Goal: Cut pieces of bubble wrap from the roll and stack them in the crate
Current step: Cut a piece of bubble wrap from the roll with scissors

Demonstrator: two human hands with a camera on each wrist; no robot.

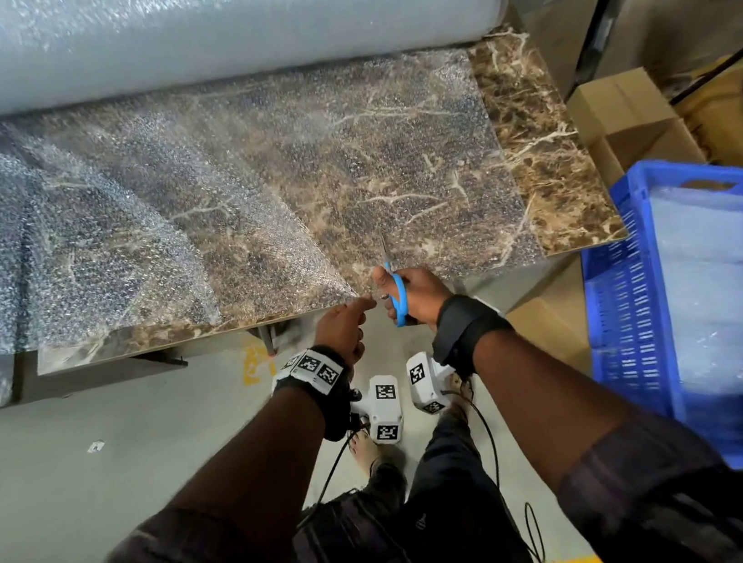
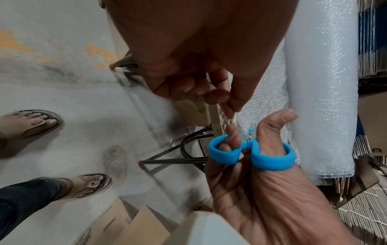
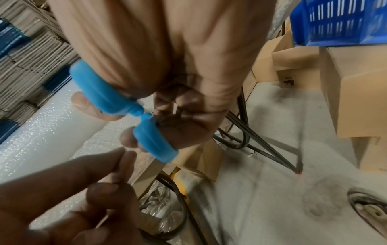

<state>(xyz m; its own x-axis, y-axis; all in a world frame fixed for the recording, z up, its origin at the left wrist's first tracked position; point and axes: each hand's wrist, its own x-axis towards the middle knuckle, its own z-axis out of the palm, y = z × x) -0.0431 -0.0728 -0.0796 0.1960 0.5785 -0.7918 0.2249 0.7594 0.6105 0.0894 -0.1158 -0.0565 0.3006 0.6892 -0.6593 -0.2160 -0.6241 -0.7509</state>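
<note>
A big roll of bubble wrap (image 1: pixel 199 24) lies along the back of the brown marble table (image 1: pixel 542 152). A clear sheet (image 1: pixel 252 193) runs from it to the front edge. My left hand (image 1: pixel 349 320) pinches the sheet's front edge between thumb and forefinger. Just to its right, my right hand (image 1: pixel 409 295) grips blue-handled scissors (image 1: pixel 397 294), thumb and fingers through the loops, blades pointing away over the sheet. The loops (image 2: pixel 251 154) show close up in the left wrist view, and the scissors (image 3: pixel 134 112) again in the right wrist view. A blue crate (image 1: pixel 624 293) at the right holds cut bubble wrap pieces (image 1: pixel 712 271).
Cardboard boxes (image 1: pixel 624 121) stand behind the crate and under the table's right end. Black metal table legs (image 2: pixel 178 159) cross the grey floor near my sandalled feet (image 2: pixel 87 185). Flattened cartons (image 3: pixel 31 54) are stacked behind the roll.
</note>
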